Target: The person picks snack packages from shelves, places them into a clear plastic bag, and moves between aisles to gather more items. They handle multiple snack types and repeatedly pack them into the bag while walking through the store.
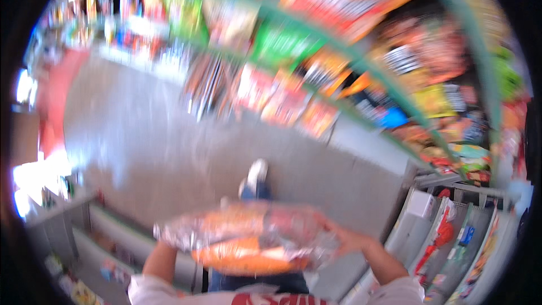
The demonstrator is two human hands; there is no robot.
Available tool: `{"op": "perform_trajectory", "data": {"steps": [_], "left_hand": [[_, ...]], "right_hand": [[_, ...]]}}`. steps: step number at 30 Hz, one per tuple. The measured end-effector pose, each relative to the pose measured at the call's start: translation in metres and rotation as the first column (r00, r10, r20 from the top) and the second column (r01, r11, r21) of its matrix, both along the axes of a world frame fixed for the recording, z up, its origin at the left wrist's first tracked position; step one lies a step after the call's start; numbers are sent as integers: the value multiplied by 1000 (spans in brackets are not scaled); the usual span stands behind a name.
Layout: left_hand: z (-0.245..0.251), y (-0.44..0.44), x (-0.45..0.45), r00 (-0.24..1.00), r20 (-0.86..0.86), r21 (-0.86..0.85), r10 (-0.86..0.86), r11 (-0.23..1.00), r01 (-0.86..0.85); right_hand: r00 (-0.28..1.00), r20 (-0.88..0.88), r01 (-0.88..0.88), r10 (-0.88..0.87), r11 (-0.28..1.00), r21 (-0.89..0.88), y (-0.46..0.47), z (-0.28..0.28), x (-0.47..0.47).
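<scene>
A large clear plastic bag of orange packets [254, 241] is held across the front of my body, blurred by motion. My right hand [345, 237] grips the bag's right end. My left forearm reaches to the bag's left end, where the left hand itself is hidden behind the plastic. Below the bag show my dark trousers, and past it one white shoe [257, 171] stands on the floor.
Green-edged shelves [355, 59] filled with colourful snack packets run from upper left to right. Grey shelving [457, 228] with a few goods stands at lower right, and more shelving [123, 228] at lower left. A grey floor [169, 148] lies between.
</scene>
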State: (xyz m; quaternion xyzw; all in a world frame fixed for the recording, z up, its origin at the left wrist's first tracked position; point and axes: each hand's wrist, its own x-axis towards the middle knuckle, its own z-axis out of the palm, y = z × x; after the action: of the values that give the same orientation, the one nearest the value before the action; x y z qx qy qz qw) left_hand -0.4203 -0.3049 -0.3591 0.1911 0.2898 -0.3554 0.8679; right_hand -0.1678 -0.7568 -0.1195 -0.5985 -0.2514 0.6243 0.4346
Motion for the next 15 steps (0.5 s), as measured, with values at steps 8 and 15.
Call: {"op": "perform_trajectory", "data": {"steps": [8,15], "left_hand": [[222,-51,159,959,277,220,-54,975,-9],[356,-79,205,883,462,297,-85,953,-63]], "right_hand": [[597,585,631,-549,772,80,-23,109,-76],[276,933,246,-233,955,165,-86,208,-48]]}}
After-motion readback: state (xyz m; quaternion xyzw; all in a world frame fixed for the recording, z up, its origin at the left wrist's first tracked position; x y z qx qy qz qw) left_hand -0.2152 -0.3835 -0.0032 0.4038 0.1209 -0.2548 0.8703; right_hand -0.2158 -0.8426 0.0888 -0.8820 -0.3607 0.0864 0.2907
